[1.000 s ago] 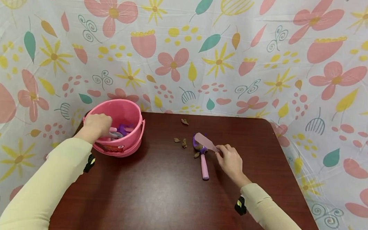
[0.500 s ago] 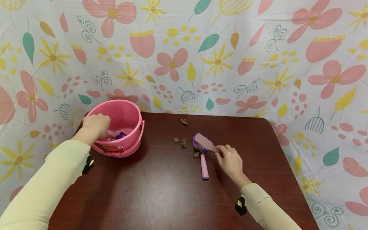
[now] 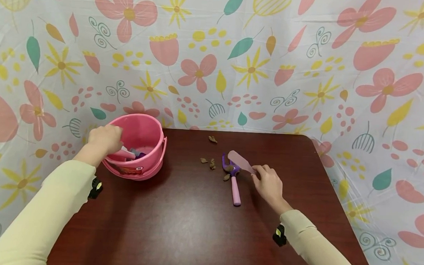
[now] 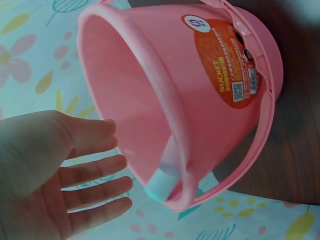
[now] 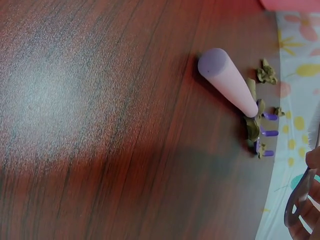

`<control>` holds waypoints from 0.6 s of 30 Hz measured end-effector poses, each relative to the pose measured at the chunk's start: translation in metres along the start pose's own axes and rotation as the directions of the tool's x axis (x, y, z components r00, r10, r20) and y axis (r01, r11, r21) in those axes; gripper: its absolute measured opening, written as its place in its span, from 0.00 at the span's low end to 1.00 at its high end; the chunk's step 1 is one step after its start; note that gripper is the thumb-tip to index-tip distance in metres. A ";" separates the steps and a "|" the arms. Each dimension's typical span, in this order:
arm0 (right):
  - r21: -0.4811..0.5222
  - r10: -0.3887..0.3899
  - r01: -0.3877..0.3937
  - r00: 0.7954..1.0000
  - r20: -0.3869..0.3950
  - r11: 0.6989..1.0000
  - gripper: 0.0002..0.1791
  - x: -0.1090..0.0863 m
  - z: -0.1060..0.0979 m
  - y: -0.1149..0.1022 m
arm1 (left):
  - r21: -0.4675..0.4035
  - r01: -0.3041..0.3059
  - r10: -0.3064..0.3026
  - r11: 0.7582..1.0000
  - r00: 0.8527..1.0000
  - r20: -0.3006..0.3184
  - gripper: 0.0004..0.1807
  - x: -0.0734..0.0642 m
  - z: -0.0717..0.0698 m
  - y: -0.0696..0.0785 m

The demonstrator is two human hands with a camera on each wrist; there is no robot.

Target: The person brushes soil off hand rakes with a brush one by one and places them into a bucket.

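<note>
My left hand [image 3: 105, 139] is at the left rim of the pink bucket [image 3: 140, 134], fingers straight with nothing gripped, as the left wrist view makes plain. A pale handle [image 4: 170, 167] leans against the inside of the rim. On the right, my right hand [image 3: 268, 186] grips a flat, pale-pink tool [image 3: 240, 161] by its grey handle [image 5: 298, 199]; the tool's exact kind is unclear. Its blade extends over or beside the purple prongs of a small hand rake [image 3: 235, 191], which lies on the table with its pink handle toward me. Brown dried leaves [image 5: 252, 129] lie on the prongs.
More dried leaf pieces [image 3: 212, 164] are scattered on the dark wooden table [image 3: 186, 219], one near its back edge. Purple and grey pieces [image 3: 138, 154] show inside the bucket. A flowered cloth [image 3: 215, 68] hangs behind and around the table.
My left hand has moved left, from over the bucket's inside toward its rim, and a pale handle now shows there. The pink tool has shifted slightly right, exposing more of the prongs.
</note>
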State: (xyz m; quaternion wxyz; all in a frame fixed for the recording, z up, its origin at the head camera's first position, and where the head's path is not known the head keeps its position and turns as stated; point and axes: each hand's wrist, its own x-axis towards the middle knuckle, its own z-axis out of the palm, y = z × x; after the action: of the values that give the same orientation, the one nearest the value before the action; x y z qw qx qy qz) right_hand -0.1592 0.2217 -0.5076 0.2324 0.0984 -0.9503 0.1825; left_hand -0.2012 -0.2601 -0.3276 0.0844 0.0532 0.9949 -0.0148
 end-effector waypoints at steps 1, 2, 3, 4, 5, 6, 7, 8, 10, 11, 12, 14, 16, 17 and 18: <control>-0.001 0.000 0.000 1.000 -0.004 1.000 0.14 0.000 0.000 0.001 | -0.007 -0.002 0.002 1.000 1.000 -0.005 0.19 0.000 0.000 0.001; -0.003 0.001 -0.001 1.000 -0.009 1.000 0.14 0.000 0.000 0.002 | -0.013 -0.003 0.003 1.000 1.000 -0.007 0.22 0.000 -0.001 0.002; -0.003 0.002 -0.002 1.000 -0.011 1.000 0.14 0.000 -0.001 0.003 | -0.017 -0.006 0.006 1.000 1.000 -0.013 0.23 0.000 -0.001 0.003; -0.004 0.003 -0.003 1.000 -0.015 1.000 0.14 0.000 -0.001 0.004 | -0.021 -0.011 0.010 1.000 1.000 -0.019 0.25 0.000 -0.002 0.004; -0.006 0.003 -0.003 1.000 -0.017 1.000 0.14 0.000 -0.002 0.005 | -0.026 -0.013 0.013 1.000 1.000 -0.024 0.26 0.000 -0.002 0.006; -0.006 0.004 -0.004 1.000 -0.017 1.000 0.14 0.000 -0.002 0.006 | -0.030 -0.019 0.018 0.999 0.999 -0.032 0.26 -0.001 -0.003 0.007; -0.006 0.005 -0.005 1.000 -0.018 1.000 0.14 0.000 -0.002 0.007 | -0.035 -0.025 0.024 0.999 0.999 -0.038 0.26 -0.001 -0.003 0.009; -0.007 0.007 -0.007 1.000 -0.016 1.000 0.14 0.000 -0.003 0.007 | -0.038 -0.035 0.034 0.999 0.998 -0.050 0.26 -0.002 -0.003 0.010; -0.008 0.010 -0.010 1.000 -0.018 1.000 0.14 -0.001 -0.004 0.009 | -0.042 -0.057 0.054 0.997 0.996 -0.076 0.25 -0.003 -0.002 0.013; -0.010 0.012 -0.013 1.000 -0.020 1.000 0.14 -0.001 -0.004 0.010 | -0.043 -0.070 0.066 0.997 0.994 -0.088 0.25 -0.003 -0.002 0.014; -0.009 0.014 -0.015 1.000 -0.020 1.000 0.14 -0.001 -0.005 0.010 | -0.042 -0.085 0.081 0.996 0.992 -0.100 0.25 -0.004 -0.001 0.015; -0.009 0.018 -0.018 1.000 -0.022 1.000 0.14 -0.001 -0.006 0.012 | -0.037 -0.112 0.107 0.993 0.987 -0.121 0.24 -0.003 -0.001 0.019; -0.010 0.021 -0.022 0.999 -0.025 1.000 0.14 -0.001 -0.006 0.013 | -0.037 -0.131 0.125 0.991 0.983 -0.131 0.25 -0.003 0.000 0.023; -0.009 0.023 -0.023 0.999 -0.027 1.000 0.13 -0.001 -0.007 0.014 | -0.036 -0.141 0.135 0.989 0.982 -0.135 0.25 -0.003 0.000 0.026; -0.008 0.024 -0.024 0.999 -0.029 1.000 0.13 -0.001 -0.007 0.015 | -0.036 -0.149 0.143 0.988 0.980 -0.139 0.25 -0.002 0.001 0.028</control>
State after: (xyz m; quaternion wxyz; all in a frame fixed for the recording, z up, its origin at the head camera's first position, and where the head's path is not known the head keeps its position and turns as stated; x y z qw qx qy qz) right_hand -0.1595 0.2382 -0.5065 0.2440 0.0833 -0.9487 0.1829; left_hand -0.1956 -0.2322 -0.3285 0.0183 0.1251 0.9918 0.0183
